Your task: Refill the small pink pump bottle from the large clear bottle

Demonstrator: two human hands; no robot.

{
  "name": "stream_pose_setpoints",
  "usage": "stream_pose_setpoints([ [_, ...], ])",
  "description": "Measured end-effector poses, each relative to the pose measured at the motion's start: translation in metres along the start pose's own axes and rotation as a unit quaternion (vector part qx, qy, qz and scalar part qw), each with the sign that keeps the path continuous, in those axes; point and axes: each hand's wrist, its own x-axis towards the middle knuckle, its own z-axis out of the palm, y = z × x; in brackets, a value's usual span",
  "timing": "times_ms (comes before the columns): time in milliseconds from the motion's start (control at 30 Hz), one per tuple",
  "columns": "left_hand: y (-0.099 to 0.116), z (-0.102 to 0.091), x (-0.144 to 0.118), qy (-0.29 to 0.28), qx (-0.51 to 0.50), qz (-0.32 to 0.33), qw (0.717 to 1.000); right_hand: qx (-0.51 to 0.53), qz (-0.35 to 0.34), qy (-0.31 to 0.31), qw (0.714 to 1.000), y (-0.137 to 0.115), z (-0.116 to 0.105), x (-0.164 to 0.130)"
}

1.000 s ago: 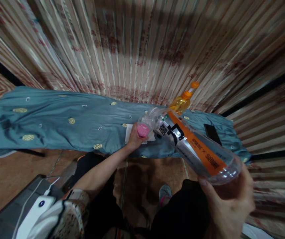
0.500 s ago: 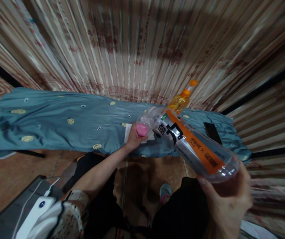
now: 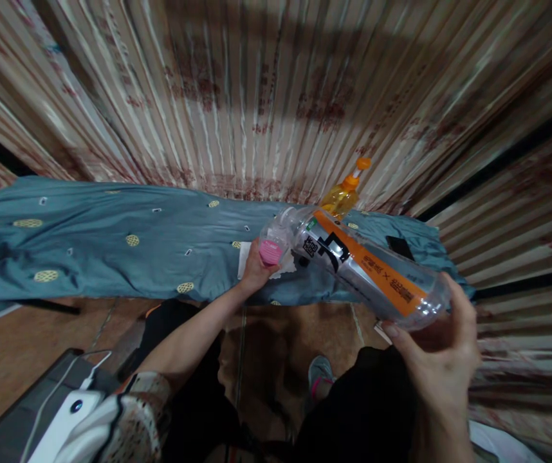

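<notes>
Head: teal cloth [image 3: 112, 251] over table, striped curtain [image 3: 257, 96] behind.

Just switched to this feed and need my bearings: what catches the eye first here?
The big clear bottle with an orange and black label, tipped nearly flat in the right hand, its mouth meeting a small clear cup with a pink band held by the left hand. Behind them, a yellow bottle stands on the blue-green cloth.

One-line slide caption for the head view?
Right hand tilts a clear orange-labelled bottle toward a small pink-labelled cup held by the left hand.
</notes>
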Motion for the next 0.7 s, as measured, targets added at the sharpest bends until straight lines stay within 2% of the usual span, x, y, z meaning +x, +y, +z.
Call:
stream_pose_setpoints([
  [133, 0.003, 0.0, 0.0, 0.004, 0.004, -0.003, 1.0, 0.032, -0.013, -0.006, 0.999, -0.004, 0.002, 0.005],
  [333, 0.005, 0.001, 0.0, 0.01, 0.014, -0.006, 1.0, 0.051, 0.003, -0.002, 0.999, -0.005, 0.002, 0.009],
  [700, 0.007, 0.0, 0.001, 0.014, 0.031, 0.005, 0.999, 0.106, 0.044, -0.002, 0.993, -0.005, -0.001, -0.005],
])
